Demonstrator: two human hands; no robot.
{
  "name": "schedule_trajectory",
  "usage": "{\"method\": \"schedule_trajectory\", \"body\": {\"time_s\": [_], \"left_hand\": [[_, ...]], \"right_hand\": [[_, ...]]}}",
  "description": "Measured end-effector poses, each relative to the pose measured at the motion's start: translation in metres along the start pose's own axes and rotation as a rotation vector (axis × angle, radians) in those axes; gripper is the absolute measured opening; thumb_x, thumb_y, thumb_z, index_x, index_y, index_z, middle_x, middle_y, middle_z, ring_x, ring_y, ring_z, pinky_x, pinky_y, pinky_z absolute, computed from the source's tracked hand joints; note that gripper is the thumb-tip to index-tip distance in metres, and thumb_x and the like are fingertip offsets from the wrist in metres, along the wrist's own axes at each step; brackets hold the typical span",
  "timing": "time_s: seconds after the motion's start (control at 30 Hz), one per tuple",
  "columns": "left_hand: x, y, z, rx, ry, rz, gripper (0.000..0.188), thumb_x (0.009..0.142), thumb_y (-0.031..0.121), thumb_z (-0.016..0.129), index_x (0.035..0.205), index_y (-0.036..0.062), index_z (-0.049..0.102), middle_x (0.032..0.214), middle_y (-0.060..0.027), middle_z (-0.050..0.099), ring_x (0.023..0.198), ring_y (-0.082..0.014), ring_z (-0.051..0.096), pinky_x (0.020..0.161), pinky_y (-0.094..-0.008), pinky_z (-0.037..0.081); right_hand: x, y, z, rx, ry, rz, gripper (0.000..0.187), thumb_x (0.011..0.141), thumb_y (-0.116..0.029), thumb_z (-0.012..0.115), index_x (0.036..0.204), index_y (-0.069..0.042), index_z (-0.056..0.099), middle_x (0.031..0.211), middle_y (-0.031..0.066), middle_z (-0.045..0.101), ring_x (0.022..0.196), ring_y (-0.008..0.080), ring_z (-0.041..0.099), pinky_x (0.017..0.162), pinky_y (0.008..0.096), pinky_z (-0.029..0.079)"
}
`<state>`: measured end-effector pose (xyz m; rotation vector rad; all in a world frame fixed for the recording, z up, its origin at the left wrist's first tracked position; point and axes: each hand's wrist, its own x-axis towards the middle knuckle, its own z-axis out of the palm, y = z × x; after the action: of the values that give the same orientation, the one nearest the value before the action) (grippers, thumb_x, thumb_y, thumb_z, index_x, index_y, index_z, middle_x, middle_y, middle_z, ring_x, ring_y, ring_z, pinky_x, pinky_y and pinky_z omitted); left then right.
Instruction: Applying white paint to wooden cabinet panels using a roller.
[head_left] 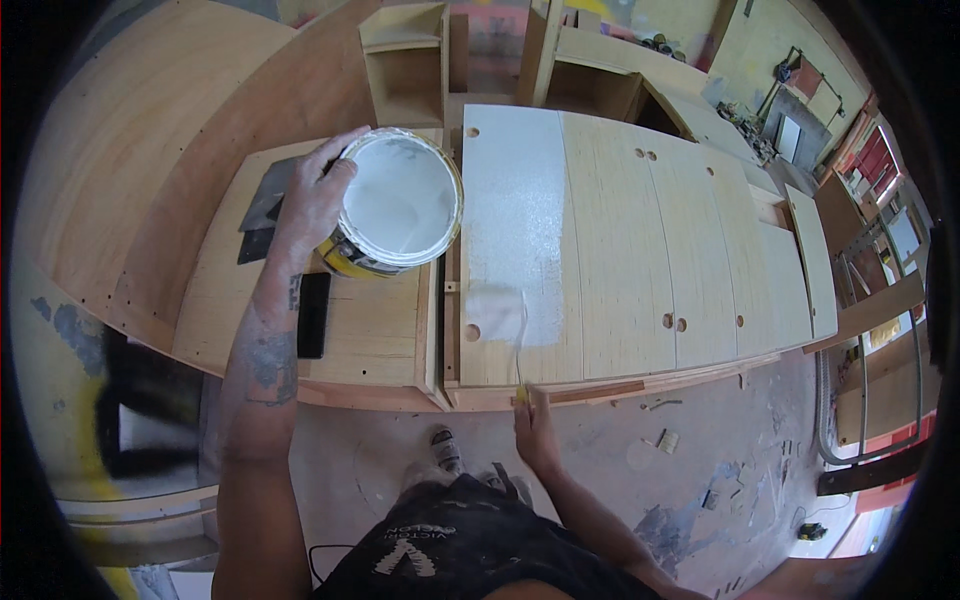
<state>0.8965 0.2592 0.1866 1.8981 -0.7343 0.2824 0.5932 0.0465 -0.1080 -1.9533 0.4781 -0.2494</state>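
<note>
My left hand grips the rim of a paint bucket, which is tilted and has white paint inside and on its rim. The bucket is over the wooden surface on the left. My right hand is closed around the yellow handle of a paint roller. Its white roller head, blurred, is on the lower part of the leftmost wooden panel. White paint covers most of that panel; bare wood shows along its near end.
More unpainted wooden panels with round holes lie side by side to the right. A black phone and dark flat sheets rest left of the bucket. A curved wooden board rises at left. Scraps litter the floor.
</note>
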Motion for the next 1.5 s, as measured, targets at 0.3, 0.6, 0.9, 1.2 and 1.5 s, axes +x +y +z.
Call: {"method": "schedule_trajectory", "body": {"time_s": [0.3, 0.6, 0.9, 1.2, 1.5], "left_hand": [[0.006, 0.004, 0.007, 0.035, -0.028, -0.011, 0.041, 0.092, 0.013, 0.048, 0.128, -0.0022, 0.059, 0.118, -0.0163, 0.066, 0.108, -0.0196, 0.061, 0.097, -0.0297, 0.045], [0.006, -0.011, -0.008, 0.019, -0.006, -0.015, 0.042, 0.090, 0.016, 0.049, 0.125, -0.0050, 0.059, 0.114, -0.0191, 0.067, 0.104, -0.0215, 0.063, 0.096, -0.0312, 0.046], [0.025, -0.032, 0.001, 0.031, -0.034, 0.126, 0.035, 0.093, 0.014, 0.049, 0.121, -0.0021, 0.062, 0.124, -0.0195, 0.063, 0.110, -0.0292, 0.063, 0.098, -0.0344, 0.046], [0.017, -0.048, -0.014, -0.113, -0.012, 0.057, 0.040, 0.093, 0.021, 0.050, 0.125, -0.0012, 0.062, 0.114, -0.0175, 0.067, 0.103, -0.0231, 0.064, 0.094, -0.0313, 0.047], [0.022, -0.046, -0.006, -0.207, -0.041, 0.042, 0.040, 0.094, 0.021, 0.050, 0.125, -0.0004, 0.062, 0.111, -0.0158, 0.068, 0.099, -0.0197, 0.064, 0.091, -0.0296, 0.049]], "right_hand": [[0.148, -0.076, 0.012, -0.048, 0.113, -0.065, 0.037, 0.099, -0.030, 0.047, 0.131, -0.012, 0.042, 0.101, 0.0338, 0.063, 0.097, 0.0541, 0.059, 0.081, 0.0578, 0.046], [-0.080, -0.008, 0.010, -0.039, -0.036, 0.198, 0.041, 0.101, -0.025, 0.044, 0.138, -0.009, 0.038, 0.101, 0.0250, 0.060, 0.095, 0.0405, 0.060, 0.085, 0.0469, 0.047], [0.024, -0.043, 0.033, -0.094, 0.172, 0.062, 0.037, 0.102, -0.027, 0.045, 0.131, -0.004, 0.043, 0.083, 0.0194, 0.059, 0.076, 0.0277, 0.061, 0.070, 0.0433, 0.048], [-0.025, -0.006, 0.042, 0.001, 0.100, 0.070, 0.041, 0.101, -0.026, 0.046, 0.133, -0.001, 0.040, 0.080, 0.0136, 0.057, 0.075, 0.0255, 0.058, 0.073, 0.0432, 0.049], [0.157, -0.081, 0.024, -0.135, 0.173, 0.091, 0.036, 0.099, -0.031, 0.048, 0.130, -0.014, 0.043, 0.093, 0.0310, 0.064, 0.087, 0.0503, 0.063, 0.071, 0.0541, 0.049]]}}
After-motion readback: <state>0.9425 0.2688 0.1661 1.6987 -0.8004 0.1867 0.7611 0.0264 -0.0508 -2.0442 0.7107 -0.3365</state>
